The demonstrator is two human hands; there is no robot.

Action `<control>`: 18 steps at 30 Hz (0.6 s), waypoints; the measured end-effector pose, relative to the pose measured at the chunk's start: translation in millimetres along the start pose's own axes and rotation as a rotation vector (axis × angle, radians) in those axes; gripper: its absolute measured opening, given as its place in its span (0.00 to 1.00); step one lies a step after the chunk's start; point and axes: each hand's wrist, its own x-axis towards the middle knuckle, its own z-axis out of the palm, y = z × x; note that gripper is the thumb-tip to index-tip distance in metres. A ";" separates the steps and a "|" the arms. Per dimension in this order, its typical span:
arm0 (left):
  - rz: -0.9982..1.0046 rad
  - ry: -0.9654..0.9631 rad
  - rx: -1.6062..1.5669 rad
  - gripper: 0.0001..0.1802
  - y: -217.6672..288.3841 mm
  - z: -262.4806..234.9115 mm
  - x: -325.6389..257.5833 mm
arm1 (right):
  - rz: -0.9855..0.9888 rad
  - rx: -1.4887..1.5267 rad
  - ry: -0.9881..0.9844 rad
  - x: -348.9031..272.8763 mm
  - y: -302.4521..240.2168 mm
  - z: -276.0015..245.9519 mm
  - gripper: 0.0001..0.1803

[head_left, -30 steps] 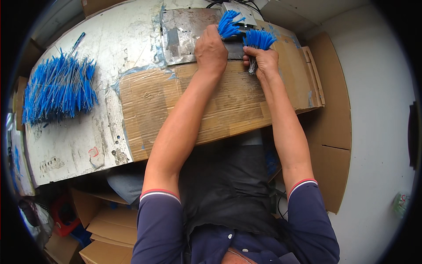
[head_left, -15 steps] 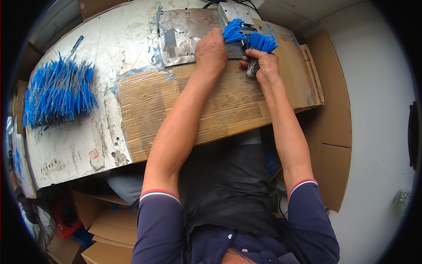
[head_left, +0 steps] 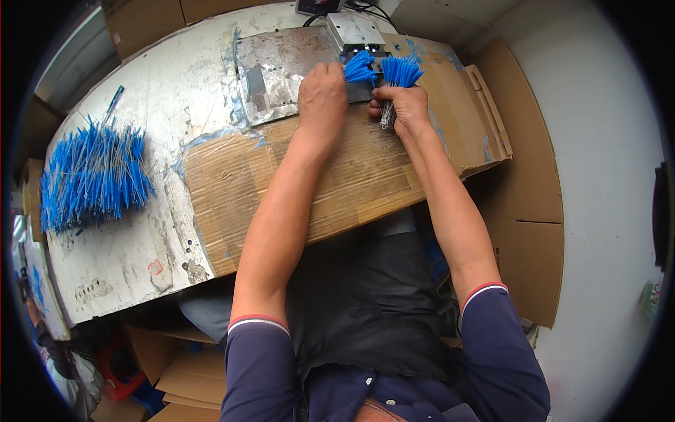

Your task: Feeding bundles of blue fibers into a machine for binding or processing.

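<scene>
My left hand [head_left: 323, 97] is closed on a bunch of thin blue wire brushes [head_left: 360, 67], their bristle ends fanning out to the right over the metal plate. Its fingertips are mostly hidden behind the back of the hand. Just to the right, my right hand [head_left: 408, 107] grips a second bunch of blue wire brushes [head_left: 402, 71], bristles pointing away from me. Bare wire stems with looped ends stick out below that thumb. Between the two bunches there is a narrow gap. A large heap of the same brushes [head_left: 95, 176] lies on the left of the table.
A scuffed metal plate [head_left: 278, 60] lies beyond my hands, beside a small metal machine block [head_left: 355, 29] with black cables. Taped cardboard [head_left: 281, 183] covers the near part of the white table [head_left: 165, 232]. More cardboard [head_left: 524, 183] stands at the right, along the wall.
The whole view has shifted, so the table and heap sit lower in the picture. Both hands keep their bunches; the right one is slightly closer to the left.
</scene>
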 end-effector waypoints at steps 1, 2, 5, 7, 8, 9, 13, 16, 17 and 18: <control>-0.032 -0.013 0.039 0.09 -0.7 0.3 -1.0 | 0.008 -0.005 0.003 -1.7 0.2 1.7 0.03; -0.065 -0.024 0.079 0.08 -2.3 0.3 -0.8 | 0.010 0.007 -0.001 -2.0 0.3 3.7 0.04; -0.159 0.052 0.040 0.07 0.5 -3.3 0.7 | 0.027 -0.015 0.014 -0.3 -1.7 2.6 0.04; -0.201 0.079 0.015 0.07 0.5 -6.7 2.4 | 0.037 -0.017 0.011 2.6 -3.2 5.1 0.04; -0.205 0.111 -0.002 0.07 0.5 -7.9 3.1 | 0.044 -0.038 0.023 4.3 -3.8 6.4 0.03; -0.215 0.142 -0.025 0.07 -0.3 -7.0 2.2 | 0.054 -0.067 0.039 5.1 -4.1 8.1 0.03; -0.223 0.138 -0.032 0.07 -3.3 -2.4 1.3 | 0.069 -0.096 0.069 9.0 -5.8 12.0 0.04; -0.198 0.179 -0.031 0.09 -4.1 -2.3 2.7 | 0.072 -0.104 0.079 9.5 -4.4 13.4 0.04; -0.167 0.178 -0.005 0.08 -3.4 -2.2 3.1 | 0.075 -0.088 0.077 9.1 -4.0 12.5 0.04; -0.137 0.178 0.023 0.07 -2.9 -3.2 3.6 | 0.078 -0.072 0.074 8.3 -3.9 12.6 0.04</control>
